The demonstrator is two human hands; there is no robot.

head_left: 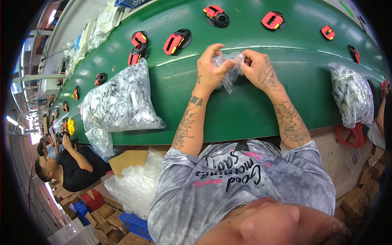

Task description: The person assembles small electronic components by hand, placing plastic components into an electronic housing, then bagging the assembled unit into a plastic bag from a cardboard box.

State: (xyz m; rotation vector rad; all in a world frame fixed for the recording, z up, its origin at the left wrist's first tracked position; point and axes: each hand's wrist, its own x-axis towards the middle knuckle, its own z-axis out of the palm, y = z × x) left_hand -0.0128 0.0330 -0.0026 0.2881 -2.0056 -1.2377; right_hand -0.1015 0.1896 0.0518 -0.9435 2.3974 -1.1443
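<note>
Above the green table (188,118), both hands are on a small crumpled clear plastic bag (229,77). My left hand (210,69) grips its left side with the thumb pressed against the plastic, the index finger raised and curled. On the other side, my right hand (259,69) pinches the bag between thumb and fingers. Whether anything lies inside the bag cannot be made out. Beyond my hands are a red-and-black plastic device (177,42) with yellow parts and others like it, such as a device (216,17) further back.
A big clear bag stuffed with small plastic-wrapped pieces (120,100) lies to the left; a similar bag (352,96) is at the right edge above a red stool (351,135). A co-worker in black (81,167) sits at the left. Cardboard boxes (106,220) stand below.
</note>
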